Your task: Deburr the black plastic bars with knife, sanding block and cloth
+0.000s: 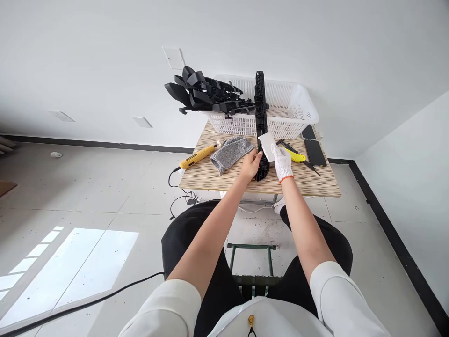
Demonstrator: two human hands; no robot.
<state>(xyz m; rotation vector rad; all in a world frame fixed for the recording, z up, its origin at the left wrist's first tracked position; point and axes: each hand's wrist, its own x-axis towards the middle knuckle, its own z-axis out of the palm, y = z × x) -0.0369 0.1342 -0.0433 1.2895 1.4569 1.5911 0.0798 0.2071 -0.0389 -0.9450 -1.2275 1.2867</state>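
Observation:
A long black plastic part (260, 103) with a ribbed, hollow side reaches from the front of the small table up over the basket's near rim. My bare left hand (250, 165) is closed on its lower left edge, thumb against the side. My right hand (282, 162) wears a white knit glove with an orange cuff. It grips a flat white rectangular piece (267, 144), which lies over the black part's lower right side. I cannot tell what this white piece is made of. The right fingertips are partly hidden behind it.
A white plastic basket (298, 105) holds several black plastic parts (206, 93), which stick out leftward. On the wood-patterned table (210, 181) lie a corded yellow tool (199, 157), a folded grey cloth (232, 152), a yellow utility knife (296, 156) and a black phone (315, 153).

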